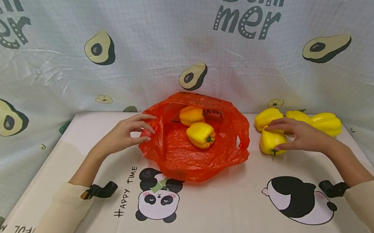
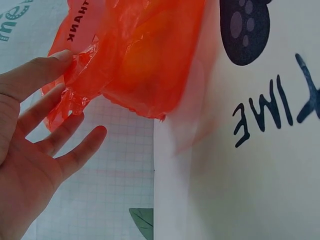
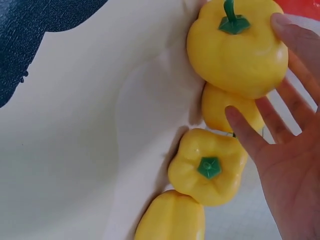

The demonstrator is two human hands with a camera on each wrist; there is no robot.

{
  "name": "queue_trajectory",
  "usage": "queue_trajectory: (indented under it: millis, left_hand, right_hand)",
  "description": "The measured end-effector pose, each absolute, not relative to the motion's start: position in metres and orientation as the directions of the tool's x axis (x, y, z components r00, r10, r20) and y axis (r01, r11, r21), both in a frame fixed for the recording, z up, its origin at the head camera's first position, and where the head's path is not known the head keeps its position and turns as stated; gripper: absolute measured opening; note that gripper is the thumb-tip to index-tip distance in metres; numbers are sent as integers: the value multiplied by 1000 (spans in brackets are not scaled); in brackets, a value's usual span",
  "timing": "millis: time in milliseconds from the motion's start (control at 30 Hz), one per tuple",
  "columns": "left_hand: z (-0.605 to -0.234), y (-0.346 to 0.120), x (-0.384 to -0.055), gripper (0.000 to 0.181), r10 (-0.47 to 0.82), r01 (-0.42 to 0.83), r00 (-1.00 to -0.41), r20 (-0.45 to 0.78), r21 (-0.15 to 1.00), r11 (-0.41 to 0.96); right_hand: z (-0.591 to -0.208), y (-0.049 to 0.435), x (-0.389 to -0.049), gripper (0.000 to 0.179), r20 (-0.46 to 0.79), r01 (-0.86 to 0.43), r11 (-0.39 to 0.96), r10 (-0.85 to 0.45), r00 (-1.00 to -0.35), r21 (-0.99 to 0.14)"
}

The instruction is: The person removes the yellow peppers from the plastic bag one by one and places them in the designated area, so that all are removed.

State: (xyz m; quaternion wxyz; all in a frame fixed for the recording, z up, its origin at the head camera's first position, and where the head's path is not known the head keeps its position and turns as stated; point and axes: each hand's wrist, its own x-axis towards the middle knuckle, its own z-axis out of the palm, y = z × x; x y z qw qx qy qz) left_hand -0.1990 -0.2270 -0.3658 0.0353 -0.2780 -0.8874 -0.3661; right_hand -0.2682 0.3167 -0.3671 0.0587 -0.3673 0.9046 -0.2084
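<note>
My right hand (image 1: pixel 304 136) holds a yellow bell pepper (image 1: pixel 271 142), thumb on its near side and fingers over the far side. Its green stem (image 3: pixel 234 22) faces the camera in the right wrist view. My left hand (image 1: pixel 125 131) is at the left side of a red plastic bag (image 1: pixel 183 159), fingers spread and fairly straight. In the left wrist view, the thumb and fingertips touch the bag's crumpled edge (image 2: pixel 75 100). Inside the open bag lie two bell peppers, one orange-yellow (image 1: pixel 191 115) and one bright yellow (image 1: pixel 201 135).
Several more yellow bell peppers (image 1: pixel 327 123) stand along the table's back edge at the right, close together. The white tablecloth (image 1: pixel 221 221) carries panda prints. Behind the table hangs a pale sheet (image 1: pixel 147 44) with avocado prints.
</note>
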Motion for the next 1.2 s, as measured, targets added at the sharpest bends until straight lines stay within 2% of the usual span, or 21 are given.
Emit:
queue_trajectory:
  millis: [167,300,433,733,1000,1200]
  left_hand:
    - [-367,-227,-198,17,468,522,-842,270,628,577]
    - [-366,-227,-197,17,467,524,-842,272,623,581]
    - [-366,-228,-197,17,466,522,-842,271,624,581]
    - [-367,-228,-195,16,470,523,-841,269,625,579]
    - [-366,-227,-194,16,472,531,-838,275,613,585]
    - [-364,-225,-193,17,472,537,-835,284,610,583]
  right_hand:
    - [-356,316,-263,55,53,-611,660,-659,-750,-438]
    - [-341,316,-256,45,131,-606,675,-615,-777,-422]
    - [-328,314,-248,40,193,-619,673,-599,-777,-404]
    - [-325,296,-221,42,257,-700,606,-658,-708,-379]
    - [-317,274,-199,42,233,-751,574,-722,-652,-326]
    - [-309,255,-190,38,189,-764,548,-756,-627,-341]
